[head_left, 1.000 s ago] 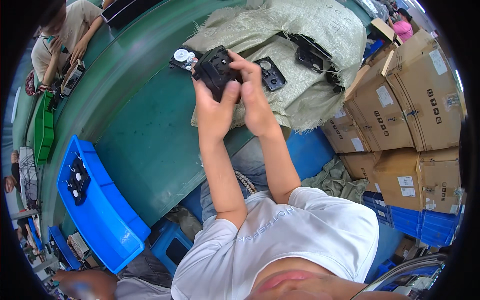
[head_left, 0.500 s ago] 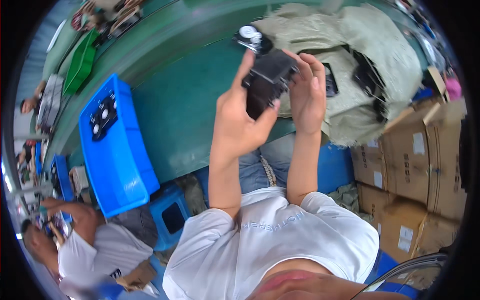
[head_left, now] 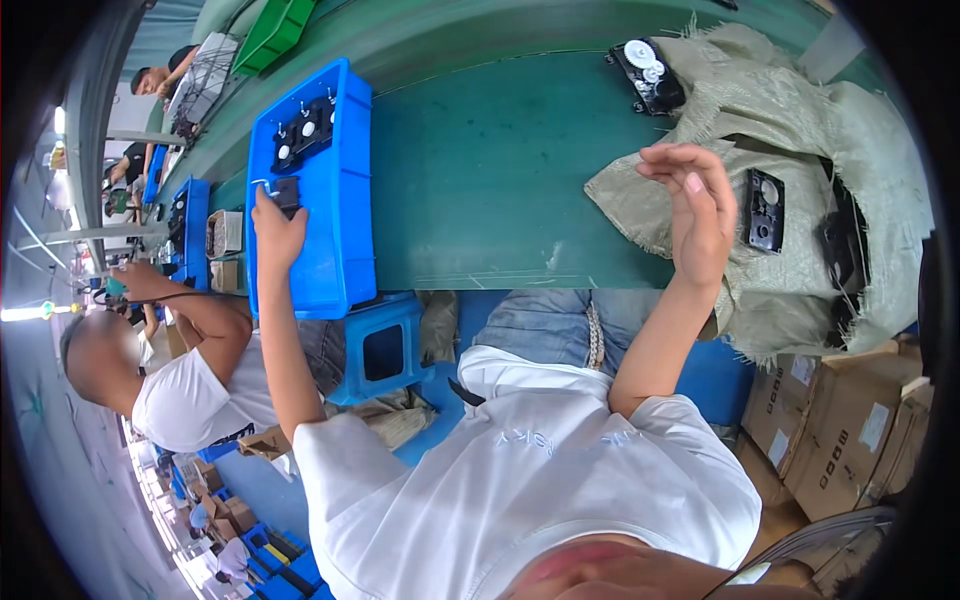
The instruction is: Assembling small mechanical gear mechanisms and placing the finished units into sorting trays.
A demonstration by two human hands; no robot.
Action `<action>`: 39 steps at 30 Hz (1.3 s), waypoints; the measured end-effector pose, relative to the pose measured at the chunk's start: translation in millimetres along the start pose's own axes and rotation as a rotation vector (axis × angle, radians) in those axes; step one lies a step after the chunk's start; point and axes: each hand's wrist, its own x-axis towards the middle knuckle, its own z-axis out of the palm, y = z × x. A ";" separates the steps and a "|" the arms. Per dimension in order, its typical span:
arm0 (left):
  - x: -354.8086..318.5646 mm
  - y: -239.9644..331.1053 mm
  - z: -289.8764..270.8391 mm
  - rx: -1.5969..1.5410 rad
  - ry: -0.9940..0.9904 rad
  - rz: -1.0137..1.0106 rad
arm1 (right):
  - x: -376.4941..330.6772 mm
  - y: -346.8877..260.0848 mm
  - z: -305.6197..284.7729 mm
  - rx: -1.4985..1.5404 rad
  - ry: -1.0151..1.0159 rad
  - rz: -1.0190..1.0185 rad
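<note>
My left hand (head_left: 278,235) reaches into a blue plastic bin (head_left: 345,230) at the left, its fingers closed on a small black plastic housing (head_left: 287,195). A white piece shows by the fingertips. Several black housings with white gears (head_left: 308,130) lie at the bin's far end. My right hand (head_left: 700,220) is raised at the right, empty, with fingers apart and loosely bent. Beside it, a black housing (head_left: 765,210) rests on a pale woven sack (head_left: 800,125). Another black housing with white gears (head_left: 645,75) stands at the sack's far left edge.
All this is on a green work table (head_left: 480,190). A blue stool (head_left: 385,345) stands below its front edge, and cardboard boxes (head_left: 840,430) are stacked at the lower right. A co-worker (head_left: 200,390) sits at the left. A green bin (head_left: 275,35) lies farther off.
My left hand has carried the black housing from in front of me leftward into the blue bin. My right hand has let go of it and moved right. The whole view has shifted.
</note>
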 end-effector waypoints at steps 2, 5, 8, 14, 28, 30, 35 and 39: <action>12.6 -31.0 17.8 0.166 -0.043 0.011 | -1.3 0.1 -3.1 0.016 0.022 0.003; 30.3 -33.6 31.5 0.265 -0.117 -0.071 | -1.5 -0.4 -7.6 -0.010 0.020 0.002; 39.1 -39.3 32.7 0.334 -0.143 -0.089 | -1.3 -1.9 -13.9 -0.015 0.031 -0.003; 49.8 -39.6 28.1 0.468 -0.093 -0.039 | -0.5 -4.7 -20.2 -0.014 0.070 0.003; 147.2 250.1 10.4 0.082 -0.218 0.501 | -2.6 -16.3 -3.9 -0.045 0.141 0.053; 153.1 310.6 32.0 -0.382 -0.463 0.571 | -7.7 -22.9 -2.5 -0.067 0.160 0.042; 177.7 437.4 104.4 -0.862 -0.841 0.394 | -19.9 -51.0 -30.1 -0.663 0.413 -0.229; 228.7 496.3 171.8 -0.960 -0.738 0.310 | -16.1 -54.9 -51.6 -1.314 0.671 -0.240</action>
